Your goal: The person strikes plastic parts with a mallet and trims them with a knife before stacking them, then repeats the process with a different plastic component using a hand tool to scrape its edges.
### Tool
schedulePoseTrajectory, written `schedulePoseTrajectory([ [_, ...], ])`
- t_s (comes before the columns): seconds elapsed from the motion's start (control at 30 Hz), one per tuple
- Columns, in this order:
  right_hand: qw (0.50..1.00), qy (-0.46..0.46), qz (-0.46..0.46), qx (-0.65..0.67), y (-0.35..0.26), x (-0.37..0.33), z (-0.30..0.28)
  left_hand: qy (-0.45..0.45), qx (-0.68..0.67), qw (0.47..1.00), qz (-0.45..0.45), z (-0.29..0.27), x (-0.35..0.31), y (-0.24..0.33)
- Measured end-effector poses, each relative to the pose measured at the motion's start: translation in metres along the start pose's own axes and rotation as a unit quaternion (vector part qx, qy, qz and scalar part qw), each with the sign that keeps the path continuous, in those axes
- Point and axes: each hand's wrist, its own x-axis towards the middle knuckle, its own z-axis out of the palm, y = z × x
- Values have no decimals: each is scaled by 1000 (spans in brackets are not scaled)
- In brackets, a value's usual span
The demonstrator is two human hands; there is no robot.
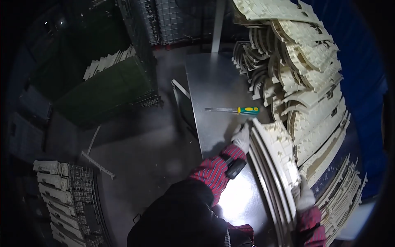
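Observation:
A short stack of curved cream plastic panels [271, 164] stands on the metal table in front of me, tilted, with several long edges side by side. My left hand [241, 136], in a pale glove, is closed around the stack's far left end. Lower on the right side, my right hand [303, 195], also gloved, grips the stack's other edge; its fingers are partly hidden by the panels. Just beyond my left hand lies a hand tool [248, 110] with a long flat grey blade and a green and yellow handle.
Many more cream panels [306, 82] are piled along the table's right side, beside a blue curtain [362, 53]. Further panels [341, 197] lie near my right arm. To the left stand a dark green bin [111, 92] and a wire cage [84, 189] with panels.

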Motion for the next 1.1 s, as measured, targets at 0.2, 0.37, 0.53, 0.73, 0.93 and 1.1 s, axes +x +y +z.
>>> schedulePoseTrajectory([
  [0.2,997,-76,6,11,-69,-21,-28,27,-64,996,47,-82,-52,46],
  [0.37,987,-153,12,42,-90,-10,-31,-166,-145,971,88,-126,-46,87],
  [0.53,779,-320,92,531,-119,40,14,-33,70,990,120,-145,-60,173],
  [0.73,718,-504,12,479,-143,105,65,-178,255,938,151,-177,-10,221],
  [0.93,758,-501,-53,414,-97,108,124,-102,321,932,131,-126,1,161],
  [1.1,786,-493,-106,359,-64,105,149,-5,553,650,520,-85,-57,129],
])
